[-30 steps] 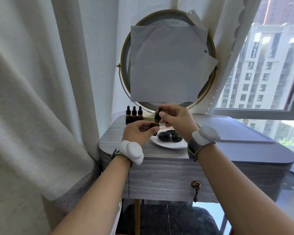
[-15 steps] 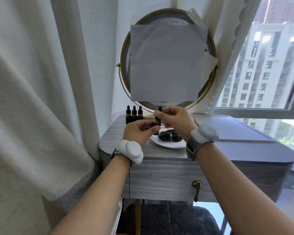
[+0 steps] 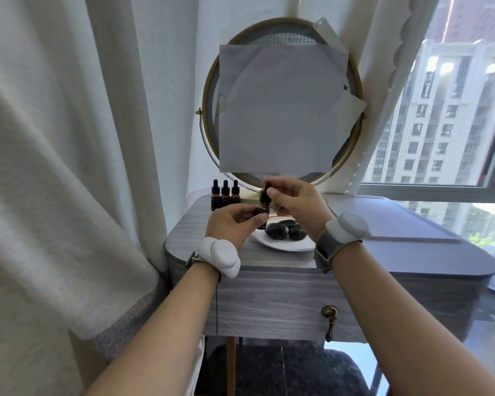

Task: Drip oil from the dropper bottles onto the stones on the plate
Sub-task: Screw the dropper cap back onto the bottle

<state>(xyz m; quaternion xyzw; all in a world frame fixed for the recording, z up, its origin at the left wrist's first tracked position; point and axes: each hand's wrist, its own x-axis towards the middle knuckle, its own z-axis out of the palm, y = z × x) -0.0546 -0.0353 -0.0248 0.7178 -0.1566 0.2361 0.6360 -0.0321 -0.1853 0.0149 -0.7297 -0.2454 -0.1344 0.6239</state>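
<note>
While the black top (image 3: 267, 187) sits on its bottle, progress: we judge no oil has been drawn from this one yet; the glossy stones (image 3: 285, 231) on the plate (image 3: 283, 247) do not show us whether any has landed.
Left to do: unscrew the top, carry the dropper over the stones, squeeze; three more bottles (image 3: 225, 192) stand at the far left of the desk (image 3: 269, 260).
Bottle place: we hold the dropper bottle (image 3: 262, 209) in the air, just above the plate's left rim.
Bottle axis: long axis near upright, top up, leaning slightly right.
Left hand (image 3: 232, 224): fingers (image 3: 247, 217) pinch the brown body.
Right hand (image 3: 297, 201): fingers (image 3: 275, 195) pinch the black top.
</note>
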